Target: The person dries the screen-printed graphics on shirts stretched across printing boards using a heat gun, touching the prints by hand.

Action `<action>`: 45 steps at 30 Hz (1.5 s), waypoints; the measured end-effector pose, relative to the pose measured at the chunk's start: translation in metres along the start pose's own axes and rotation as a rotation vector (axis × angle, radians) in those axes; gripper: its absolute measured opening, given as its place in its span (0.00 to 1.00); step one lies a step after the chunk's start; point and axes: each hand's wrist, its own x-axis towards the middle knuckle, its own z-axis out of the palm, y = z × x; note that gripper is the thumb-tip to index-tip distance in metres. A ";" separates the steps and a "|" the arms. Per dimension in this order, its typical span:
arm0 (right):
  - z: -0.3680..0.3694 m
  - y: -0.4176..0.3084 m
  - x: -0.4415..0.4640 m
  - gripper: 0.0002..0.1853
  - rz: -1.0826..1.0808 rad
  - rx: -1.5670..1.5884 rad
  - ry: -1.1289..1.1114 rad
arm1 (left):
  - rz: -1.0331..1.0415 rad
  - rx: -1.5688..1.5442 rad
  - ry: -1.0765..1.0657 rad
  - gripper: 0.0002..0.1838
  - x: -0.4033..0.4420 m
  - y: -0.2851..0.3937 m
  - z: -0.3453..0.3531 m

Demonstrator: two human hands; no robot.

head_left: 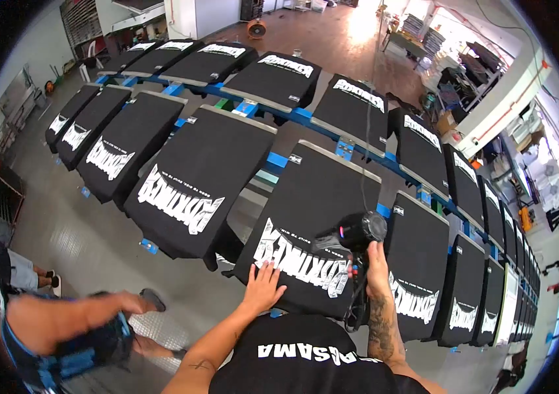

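A black T-shirt (312,190) with large white lettering lies stretched over a flat pallet in front of me. My left hand (265,289) rests palm down on the left end of the white print (302,261), its fingers spread. In my right hand (377,270) is a black hair dryer (361,228), held over the right part of the print with its nozzle facing left. The dryer's cord hangs down beside my right wrist, and a thin line runs up from behind the dryer. My right fingers are partly hidden by its handle.
Pallets with similar printed black shirts (197,167) stand in two long rows on a blue rail (279,108). A person (76,328) with an outstretched arm is close at my left. An orange fan (257,28) and a white pillar (509,85) stand farther back.
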 end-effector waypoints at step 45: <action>-0.011 0.011 0.001 0.31 0.017 -0.012 0.217 | -0.092 -0.005 0.216 0.34 0.006 -0.050 -0.001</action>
